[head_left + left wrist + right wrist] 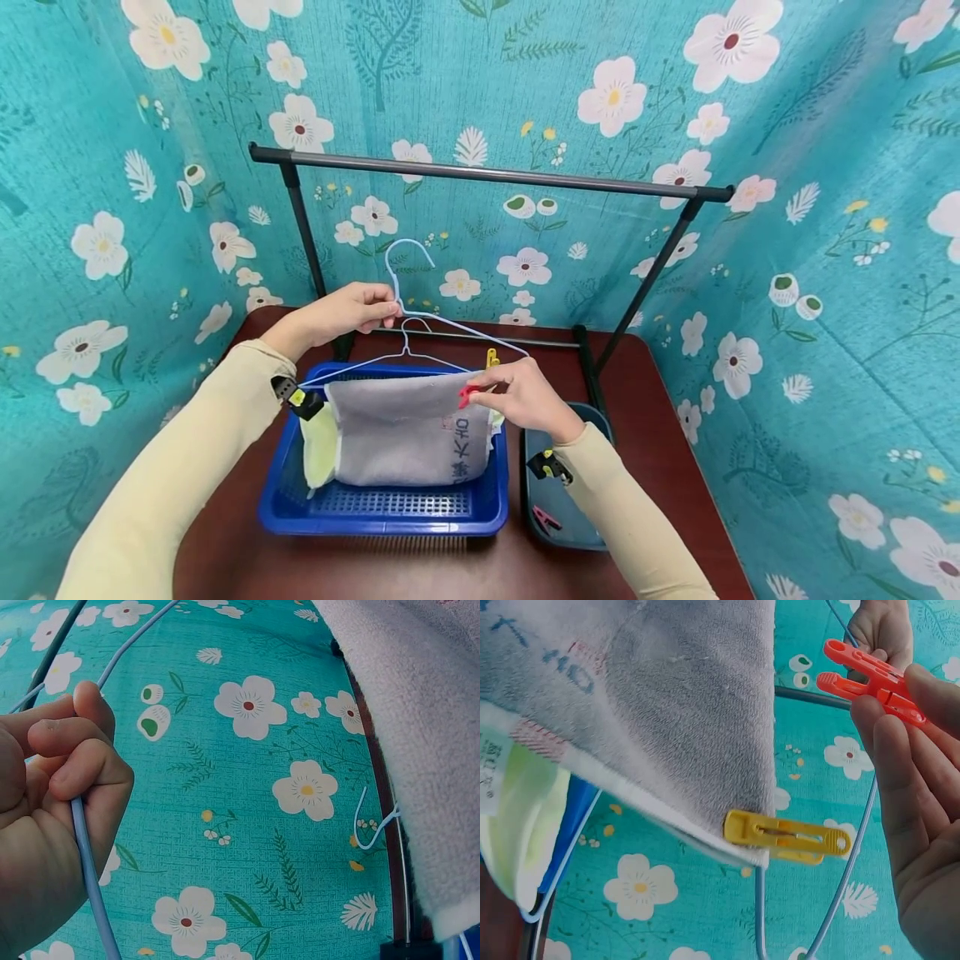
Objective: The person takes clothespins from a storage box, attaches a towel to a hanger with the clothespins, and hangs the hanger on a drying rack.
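Observation:
My left hand (366,307) grips a light blue wire hanger (472,331) just below its hook; in the left wrist view the fingers curl round the wire. A grey towel (405,429) with dark lettering hangs from this hanger. A yellow clothespin (784,834) clamps the towel's corner at the hanger's right end. Between thumb and fingertips my right hand (522,398) pinches a red clothespin (874,681), held apart from the towel in the right wrist view.
Behind the towel, a blue basket (382,527) holds a second hanger (406,343) and yellow-green cloth (320,446). Right of it, a grey-blue tray (573,500) contains a pink clothespin (546,518). A metal rack (487,172) stands at the back.

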